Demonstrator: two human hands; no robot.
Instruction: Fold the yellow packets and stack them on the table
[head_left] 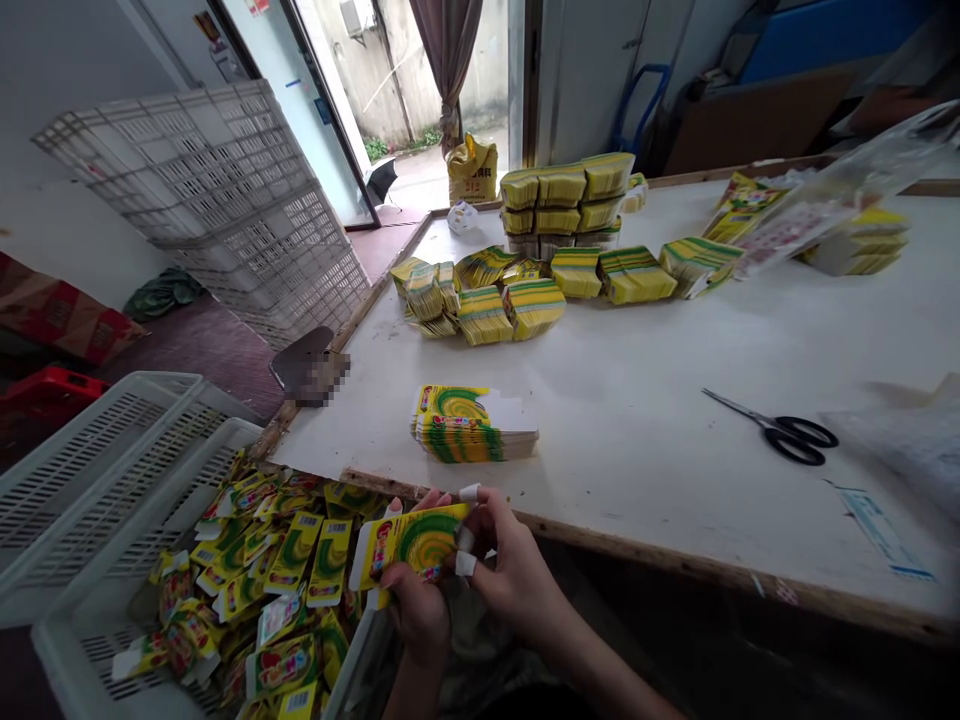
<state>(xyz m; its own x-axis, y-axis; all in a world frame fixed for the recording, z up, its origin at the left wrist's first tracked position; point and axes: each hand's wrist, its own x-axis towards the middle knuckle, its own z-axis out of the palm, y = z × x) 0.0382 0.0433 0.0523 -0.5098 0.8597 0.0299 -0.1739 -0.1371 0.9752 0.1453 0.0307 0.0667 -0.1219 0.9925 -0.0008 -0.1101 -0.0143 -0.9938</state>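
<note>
A yellow and green printed carton (427,538) with a spiral design is held in front of me, over the table's near edge. My left hand (421,605) grips it from below, thumb on its face and fingers behind. At its right end, my right hand (510,560) pinches the carton, with white tape wrapped on thumb and forefinger. Just beyond lies a stack of flat cartons (459,445) on the white table (622,420). Below left, a pale plastic crate (75,625) holds many loose cartons (300,560).
Bundled carton stacks (577,215) stand toward the table's back. Black-handled scissors (799,438) lie at right, near clear plastic (907,430). A dark scoop-like object (300,360) sits at the left edge. Tall white crates (225,190) rise from the floor behind it.
</note>
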